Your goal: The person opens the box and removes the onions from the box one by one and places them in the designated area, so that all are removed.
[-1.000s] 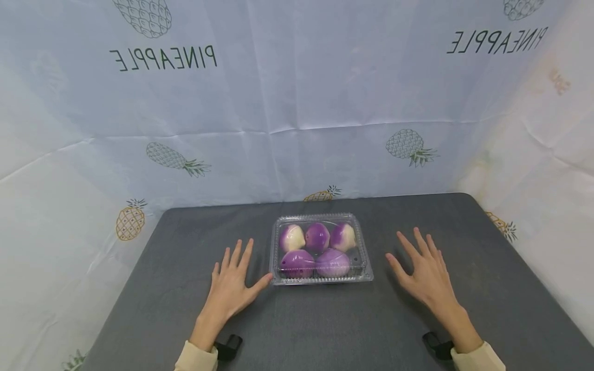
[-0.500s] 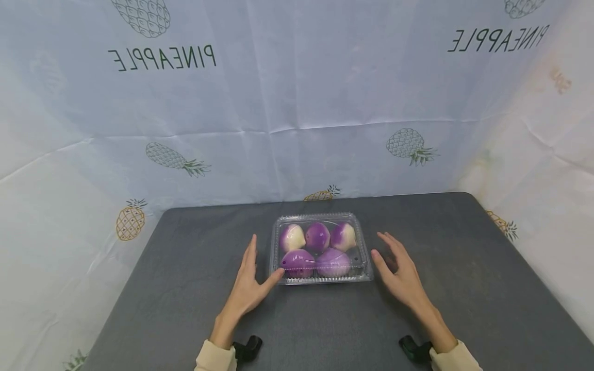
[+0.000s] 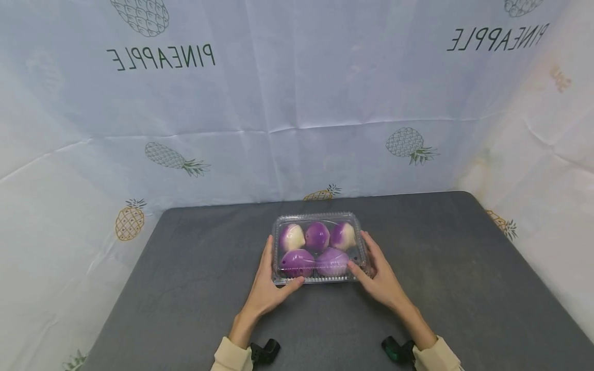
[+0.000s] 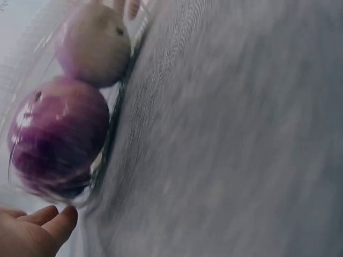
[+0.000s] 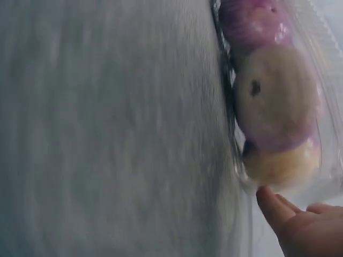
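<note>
A clear plastic clamshell box [image 3: 325, 215], lid down, sits flat on the table. Inside are several glossy purple-and-white round pieces [image 3: 298, 263] that look like turnips. My left hand [image 3: 265, 294] is at the box's left side, fingers straight along it and thumb by the front edge. At the opposite side my right hand [image 3: 384, 285] lies the same way, its thumb over the front right corner. In the left wrist view, fingertips [image 4: 67, 214] come close to the box's corner below a purple piece [image 4: 64, 126]. The right wrist view shows a finger [image 5: 270, 206] by a pale piece [image 5: 284, 163].
The box stands mid-way along a dark grey table [image 3: 204, 247]. A white cloth [image 3: 297, 93] printed with pineapples and mirrored lettering hangs behind it and on both sides. Black wrist mounts [image 3: 265, 352] are strapped at both cuffs.
Both hands have moved inward from either side and now meet the box's left and right sides. Their spread fingers have drawn together. The box has not visibly moved.
</note>
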### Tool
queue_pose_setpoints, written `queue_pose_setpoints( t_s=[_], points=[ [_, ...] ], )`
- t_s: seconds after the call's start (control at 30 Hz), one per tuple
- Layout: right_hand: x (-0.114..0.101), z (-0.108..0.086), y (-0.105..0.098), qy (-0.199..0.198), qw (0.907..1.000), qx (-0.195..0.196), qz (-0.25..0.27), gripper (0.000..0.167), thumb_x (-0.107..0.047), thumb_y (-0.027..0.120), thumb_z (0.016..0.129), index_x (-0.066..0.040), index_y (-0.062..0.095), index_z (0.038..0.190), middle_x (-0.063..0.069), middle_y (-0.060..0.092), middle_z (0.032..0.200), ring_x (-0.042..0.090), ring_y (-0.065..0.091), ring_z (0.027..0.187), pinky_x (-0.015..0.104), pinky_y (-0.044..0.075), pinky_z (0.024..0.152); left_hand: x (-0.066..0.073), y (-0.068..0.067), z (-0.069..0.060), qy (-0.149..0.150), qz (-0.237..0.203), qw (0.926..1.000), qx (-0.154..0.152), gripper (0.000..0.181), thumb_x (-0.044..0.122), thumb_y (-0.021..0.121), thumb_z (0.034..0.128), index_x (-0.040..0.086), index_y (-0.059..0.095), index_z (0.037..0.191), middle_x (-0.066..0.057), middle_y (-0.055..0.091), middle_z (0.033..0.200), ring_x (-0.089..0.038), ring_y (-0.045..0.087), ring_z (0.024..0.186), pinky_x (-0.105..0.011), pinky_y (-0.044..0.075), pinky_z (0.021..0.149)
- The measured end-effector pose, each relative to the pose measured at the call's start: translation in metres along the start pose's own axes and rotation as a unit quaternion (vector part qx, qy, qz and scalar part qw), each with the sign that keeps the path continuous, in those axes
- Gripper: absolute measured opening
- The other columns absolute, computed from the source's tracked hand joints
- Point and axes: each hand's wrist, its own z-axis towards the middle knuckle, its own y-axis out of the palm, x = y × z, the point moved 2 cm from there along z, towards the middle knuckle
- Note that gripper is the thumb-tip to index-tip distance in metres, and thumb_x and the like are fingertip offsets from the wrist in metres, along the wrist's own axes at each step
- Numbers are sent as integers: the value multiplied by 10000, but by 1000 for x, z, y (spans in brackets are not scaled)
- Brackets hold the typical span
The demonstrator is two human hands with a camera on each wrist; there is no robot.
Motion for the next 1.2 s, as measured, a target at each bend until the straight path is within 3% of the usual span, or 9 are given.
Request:
queue_pose_setpoints(
  t_s=[0.13, 0.2, 0.33, 0.43, 0.53, 0.83, 1.2],
  points=[
    [0, 0, 6, -26, 10000, -26, -21, 890, -179, 723, 953, -171, 173, 1652, 252, 74, 1709, 509, 155, 1547, 688, 317, 1119, 0, 4, -1, -48, -3, 10000, -9, 1265, 418, 882, 735, 213, 50, 1666, -135, 57, 1740, -364, 89, 1605, -705, 179, 1207],
    [-1, -1, 8, 3, 10000, 0, -76, 963, -196, 766, 913, -190, 154, 1657, 243, 66, 1713, 508, 151, 1551, 700, 337, 1110, 0, 4, -2, -104, 18, 9999, -10, 1283, 425, 894, 719, 222, 52, 1666, -133, 49, 1741, -355, 70, 1608, -707, 168, 1208],
    [0, -3, 11, 97, 9995, 67, -293, 1136, -252, 871, 804, -231, 125, 1661, 218, 55, 1722, 489, 126, 1565, 733, 276, 1141, -1, 6, -4, -82, 88, 9999, 59, 1313, 426, 913, 695, 194, 60, 1665, -153, 50, 1738, -372, 77, 1603, -703, 174, 1207],
    [2, -4, 13, 127, 9997, 78, -197, 1244, -242, 936, 724, -259, 117, 1661, 211, 29, 1725, 475, 75, 1578, 763, 188, 1156, -2, 7, -5, -46, 125, 9998, 130, 1322, 417, 925, 686, 190, 66, 1665, -163, 58, 1735, -380, 88, 1600, -700, 178, 1208],
    [4, -4, 14, 74, 9999, 70, -95, 1315, -216, 971, 670, -270, 108, 1661, 222, 17, 1722, 481, 54, 1578, 770, 180, 1152, -3, 8, -5, -53, 129, 9998, 146, 1327, 409, 934, 689, 196, 61, 1665, -158, 58, 1736, -377, 88, 1601, -693, 174, 1213],
    [5, -3, 16, -129, 9996, 200, -139, 1348, -211, 993, 632, -240, 123, 1661, 267, 65, 1706, 499, 105, 1565, 758, 212, 1150, -3, 10, -3, -74, 195, 9995, 255, 1333, 388, 952, 693, 196, 61, 1665, -150, 71, 1736, -360, 98, 1604, -664, 174, 1230],
    [6, -3, 19, -119, 9987, 425, -254, 1334, -257, 998, 627, -249, 150, 1657, 215, 145, 1711, 461, 161, 1568, 734, 222, 1167, -1, 10, -4, 2, 150, 9995, 262, 1332, 374, 953, 698, 161, 61, 1664, -181, 76, 1729, -380, 116, 1596, -659, 183, 1227]
  ],
)
